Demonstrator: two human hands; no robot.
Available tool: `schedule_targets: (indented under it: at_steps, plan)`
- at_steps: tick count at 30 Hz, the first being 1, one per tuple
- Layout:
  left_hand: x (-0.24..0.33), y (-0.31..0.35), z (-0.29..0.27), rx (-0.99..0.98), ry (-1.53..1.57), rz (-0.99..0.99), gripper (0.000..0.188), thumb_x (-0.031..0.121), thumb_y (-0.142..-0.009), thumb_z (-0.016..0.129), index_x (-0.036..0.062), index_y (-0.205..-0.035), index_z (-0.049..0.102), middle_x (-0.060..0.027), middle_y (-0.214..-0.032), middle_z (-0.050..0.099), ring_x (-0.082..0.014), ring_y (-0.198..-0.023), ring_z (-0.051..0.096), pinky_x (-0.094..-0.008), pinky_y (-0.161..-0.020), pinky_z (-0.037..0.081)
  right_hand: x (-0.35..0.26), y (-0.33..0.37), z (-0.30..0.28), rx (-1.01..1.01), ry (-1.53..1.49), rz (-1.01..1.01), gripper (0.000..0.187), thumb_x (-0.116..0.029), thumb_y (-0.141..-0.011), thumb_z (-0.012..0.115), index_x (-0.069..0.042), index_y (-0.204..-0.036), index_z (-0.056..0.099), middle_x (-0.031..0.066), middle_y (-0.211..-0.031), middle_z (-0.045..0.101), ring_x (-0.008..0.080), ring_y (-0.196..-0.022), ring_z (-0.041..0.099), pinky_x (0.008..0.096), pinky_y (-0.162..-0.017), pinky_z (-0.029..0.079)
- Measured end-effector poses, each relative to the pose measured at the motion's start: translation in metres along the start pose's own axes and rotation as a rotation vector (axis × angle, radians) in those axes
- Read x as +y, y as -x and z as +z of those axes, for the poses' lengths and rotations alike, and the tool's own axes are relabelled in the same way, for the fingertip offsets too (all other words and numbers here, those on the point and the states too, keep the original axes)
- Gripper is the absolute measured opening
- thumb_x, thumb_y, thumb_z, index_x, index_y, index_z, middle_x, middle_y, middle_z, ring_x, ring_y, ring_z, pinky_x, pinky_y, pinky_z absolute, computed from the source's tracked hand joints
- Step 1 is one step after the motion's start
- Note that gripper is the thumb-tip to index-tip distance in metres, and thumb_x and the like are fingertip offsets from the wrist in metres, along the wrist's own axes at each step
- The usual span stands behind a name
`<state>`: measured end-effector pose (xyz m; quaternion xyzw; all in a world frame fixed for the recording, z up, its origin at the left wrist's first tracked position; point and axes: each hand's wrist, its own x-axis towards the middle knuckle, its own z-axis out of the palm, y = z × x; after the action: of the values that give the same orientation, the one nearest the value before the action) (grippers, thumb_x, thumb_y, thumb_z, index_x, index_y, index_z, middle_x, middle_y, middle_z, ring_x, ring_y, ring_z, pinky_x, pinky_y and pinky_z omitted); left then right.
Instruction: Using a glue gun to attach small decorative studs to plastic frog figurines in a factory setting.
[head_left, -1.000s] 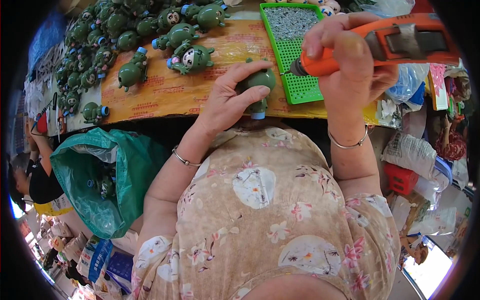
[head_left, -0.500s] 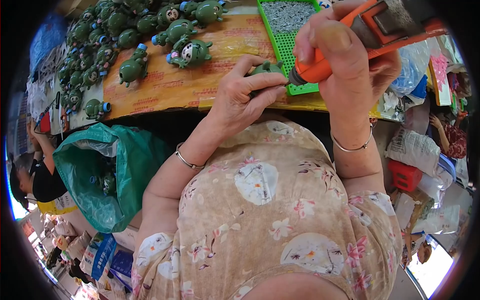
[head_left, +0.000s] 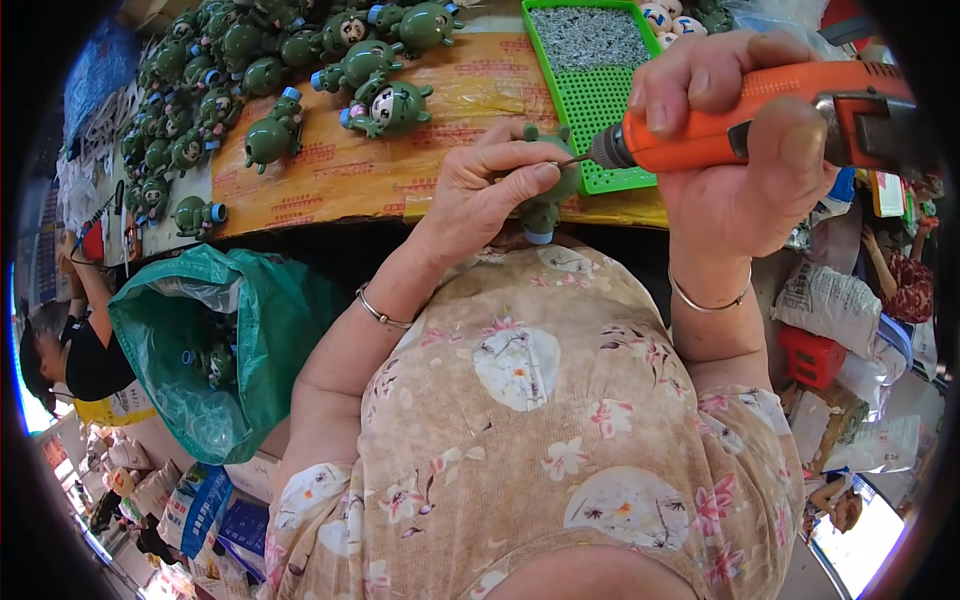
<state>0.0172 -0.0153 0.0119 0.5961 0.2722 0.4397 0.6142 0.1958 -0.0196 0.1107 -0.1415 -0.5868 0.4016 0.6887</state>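
My right hand point(head_left: 735, 150) is wrapped round an orange electric screwdriver point(head_left: 705, 135), its thin bit running left to my left fingertips. Closed fingers of my left hand point(head_left: 485, 190) hold a dark green toy figure point(head_left: 545, 208) at the table's near edge, with its light blue cap pointing toward me. The bit meets the figure beside my left thumb; whether a screw sits there is too small to tell. Just beyond, a bright green tray point(head_left: 612, 180) holds a heap of small silvery screws point(head_left: 590, 38).
Many similar green figures point(head_left: 240, 45) pile at the far left; a few lie on the orange-taped table point(head_left: 330, 170). A green sack point(head_left: 270, 330) with figures inside stands lower left. Pale round pieces point(head_left: 685, 25) sit behind the tray. Other people point(head_left: 95, 340) are at both sides.
The screwdriver has swung to nearly level and moved right, its bit now pointing at the figure. More of the figure shows below my left hand, cap toward me.
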Motion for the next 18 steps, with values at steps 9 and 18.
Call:
schedule_targets:
  at_steps: [9,18]
  plan:
    - [0.0005,0.0013,0.0015,-0.039,0.028,-0.044,0.016,0.008,-0.084,0.067,0.0049,-0.099,0.071,-0.0008,-0.089,0.055,-0.0090,-0.084,0.052,-0.0222,-0.074,0.043,0.0006,-0.0023,0.0002,-0.029,0.011,0.020,0.049,-0.048,-0.088,0.057,-0.008,-0.116,0.050,0.0046,-0.083,0.050,0.0193,-0.066,0.052,0.0370,-0.062,0.043]
    - [-0.0005,0.0002,0.0005,-0.049,0.112,-0.071,0.024,0.007,-0.080,0.069,0.0060,-0.104,0.068,-0.0003,-0.090,0.055,-0.0093,-0.085,0.052,-0.0223,-0.075,0.043,-0.0005,-0.0025,0.0060,0.014,0.059,-0.009,0.043,-0.043,-0.087,0.060,-0.006,-0.108,0.051,0.0049,-0.083,0.051,0.0188,-0.066,0.052,0.0368,-0.061,0.043]
